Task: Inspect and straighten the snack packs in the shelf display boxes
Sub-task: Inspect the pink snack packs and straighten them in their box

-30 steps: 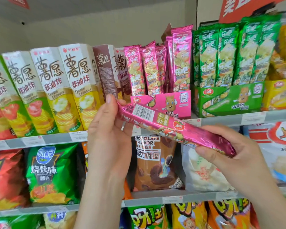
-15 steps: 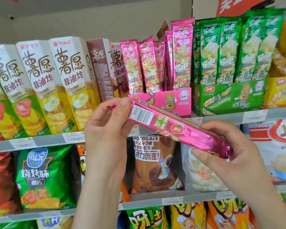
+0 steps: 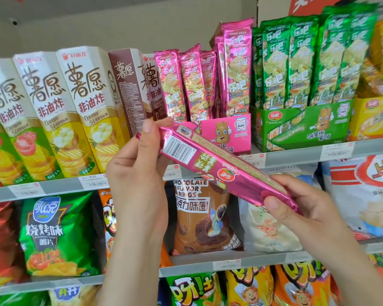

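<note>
1. The pink pack [image 3: 221,173] is out in front of the shelf [image 3: 60,186], held between both hands and not in any box.
2. Left hand [image 3: 137,173] pinches the upper end with thumb and fingertips. Right hand [image 3: 307,215] is curled round the lower end, thumb on the front.
3. Its long axis slants from upper left down to lower right, barcode side facing the camera, barcode up by the left hand.
4. Just behind is the pink box [image 3: 228,133] with upright packs [image 3: 192,85] in it, and the green box [image 3: 301,129] is right beside that.
</note>
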`<action>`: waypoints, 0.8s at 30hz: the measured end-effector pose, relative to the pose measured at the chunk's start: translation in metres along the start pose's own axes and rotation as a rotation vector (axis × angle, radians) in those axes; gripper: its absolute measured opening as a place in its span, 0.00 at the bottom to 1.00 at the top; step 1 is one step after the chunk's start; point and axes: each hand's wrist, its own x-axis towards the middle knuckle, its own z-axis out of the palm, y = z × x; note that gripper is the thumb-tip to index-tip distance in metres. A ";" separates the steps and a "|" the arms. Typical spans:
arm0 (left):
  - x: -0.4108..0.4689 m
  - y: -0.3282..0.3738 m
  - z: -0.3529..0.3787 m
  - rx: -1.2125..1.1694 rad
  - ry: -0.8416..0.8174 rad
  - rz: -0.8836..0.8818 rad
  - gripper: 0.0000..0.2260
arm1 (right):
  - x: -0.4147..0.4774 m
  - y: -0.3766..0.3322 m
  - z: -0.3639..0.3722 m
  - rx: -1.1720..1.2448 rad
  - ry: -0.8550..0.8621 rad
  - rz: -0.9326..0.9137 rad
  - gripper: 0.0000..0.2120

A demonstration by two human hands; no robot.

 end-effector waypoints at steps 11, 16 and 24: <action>0.000 -0.001 0.011 -0.196 -0.091 -0.026 0.14 | -0.008 0.000 0.014 0.143 0.119 -0.021 0.16; -0.007 -0.010 0.016 -0.121 -0.154 -0.092 0.06 | -0.010 0.002 0.021 0.157 0.130 -0.027 0.12; -0.026 -0.028 0.021 -0.020 -0.275 -0.201 0.10 | -0.010 -0.002 0.039 0.177 0.178 -0.061 0.13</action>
